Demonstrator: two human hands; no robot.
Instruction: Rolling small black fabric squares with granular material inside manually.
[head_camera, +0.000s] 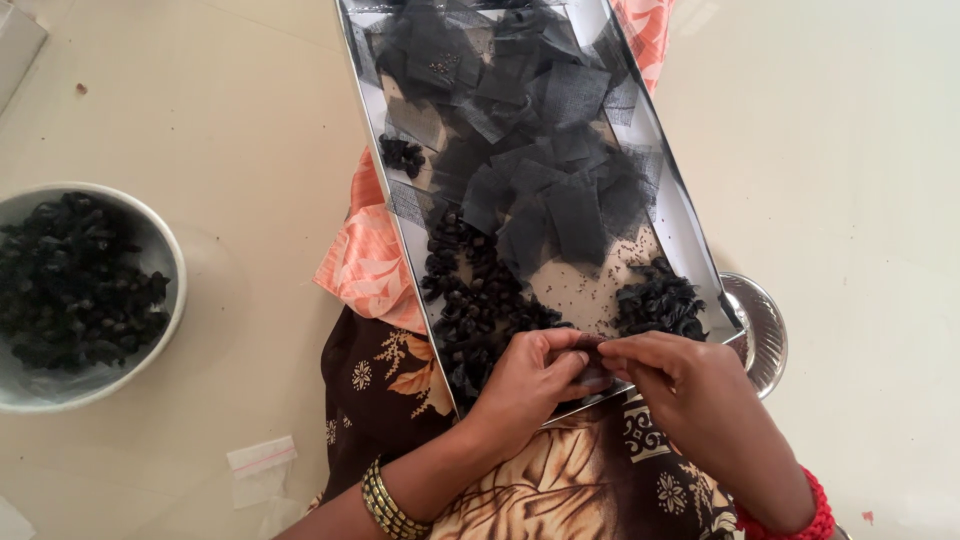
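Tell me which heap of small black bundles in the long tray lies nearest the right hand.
The compact heap by the tray's right wall, just above the right hand.

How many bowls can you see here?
2. A pale bowl full of small black pieces sits on the floor at left. A shiny steel bowl peeks out from under the tray at right, mostly hidden.

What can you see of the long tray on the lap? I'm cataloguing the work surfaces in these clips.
The tray is a long, shallow rectangle of shiny metal with low upright walls, running at a slant from the lap towards the top of the picture. It rests on patterned cloth. Inside lie squares of black netting, heaps of small black bundles and scattered tiny seeds. The left hand and right hand meet over its near end.
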